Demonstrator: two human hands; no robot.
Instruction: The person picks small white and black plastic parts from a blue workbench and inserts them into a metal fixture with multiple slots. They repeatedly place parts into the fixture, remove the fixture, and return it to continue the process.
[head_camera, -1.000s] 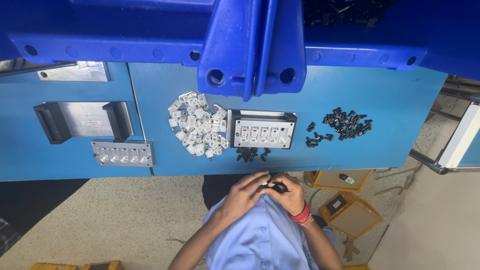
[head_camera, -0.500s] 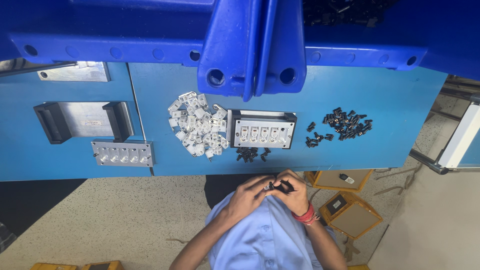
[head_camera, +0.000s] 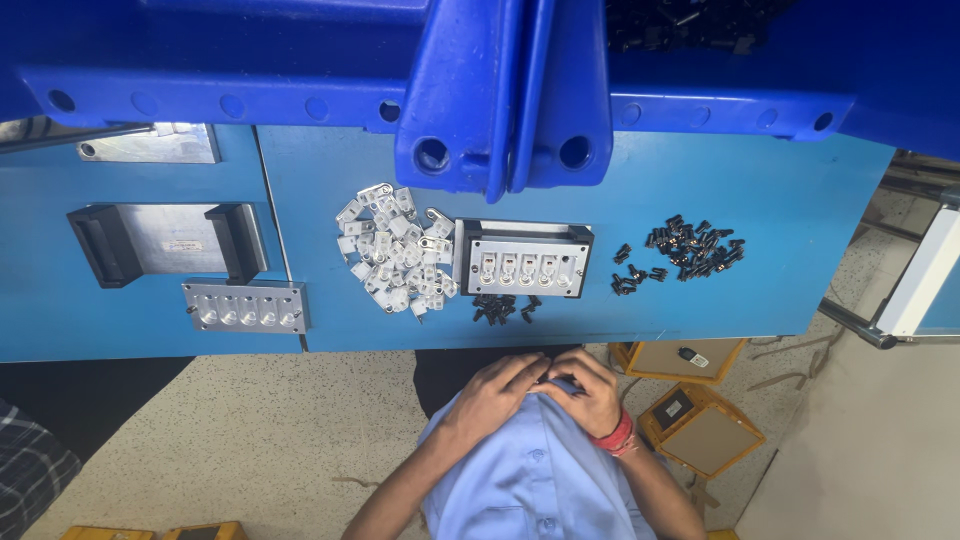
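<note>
we see both hands pulled in close against the chest, just off the near edge of the blue desk (head_camera: 700, 180). the left hand (head_camera: 497, 392) and the right hand (head_camera: 590, 392) meet fingertip to fingertip over the pale blue shirt (head_camera: 530, 480), fingers curled inward and narrow; whatever sits between them is hidden, so we cannot tell whether they pinch anything. a red band (head_camera: 612, 437) circles the right wrist

the nearest loose things are the small black parts (head_camera: 503, 308), a little cluster of matte, stubby pieces lying on the desk just beyond the hands, touching the front of the metal fixture (head_camera: 525, 262). that fixture is a flat grey rectangular block in a dark frame, with a row of five pockets. to its left lies a heap of white parts (head_camera: 395, 260), angular plastic-looking pieces piled loosely. well to the right, a wider scatter of black pieces (head_camera: 690, 248) spreads across the smooth painted top

further left we find a second grey plate (head_camera: 245, 306) with a row of round holes, and above it a dull metal tray (head_camera: 168, 240) with dark end blocks and a small pale label in its middle. a glossy blue plastic crate (head_camera: 505, 100) overhangs the desk. on the speckled floor to the right stand yellow-edged boxes (head_camera: 700, 425)
</note>
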